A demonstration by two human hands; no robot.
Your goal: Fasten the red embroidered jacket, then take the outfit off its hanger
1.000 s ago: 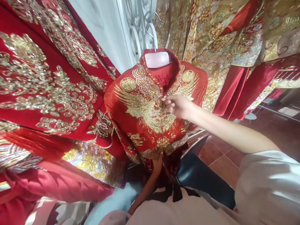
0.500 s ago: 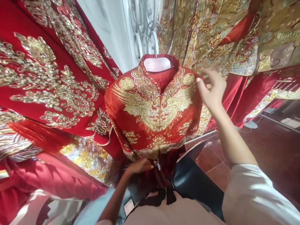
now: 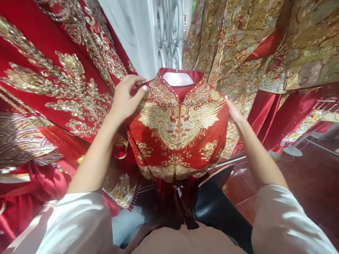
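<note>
A red jacket (image 3: 180, 134) with gold phoenix embroidery hangs on a hanger (image 3: 177, 76) straight ahead. My left hand (image 3: 126, 98) rests on its left shoulder, fingers curled and pinching the cloth there. My right hand (image 3: 232, 112) is against the jacket's right shoulder; most of its fingers are hidden behind the cloth. Both of my arms wear pale sleeves.
More red and gold embroidered garments hang at left (image 3: 53, 88) and at upper right (image 3: 251, 46). A white door with a metal scroll grille (image 3: 166, 31) is behind the jacket. A dark seat (image 3: 219, 208) stands below on a reddish tiled floor (image 3: 304, 165).
My left hand rose from the jacket's hem to its left shoulder. My right hand dropped from beside the collar to the jacket's right shoulder edge.
</note>
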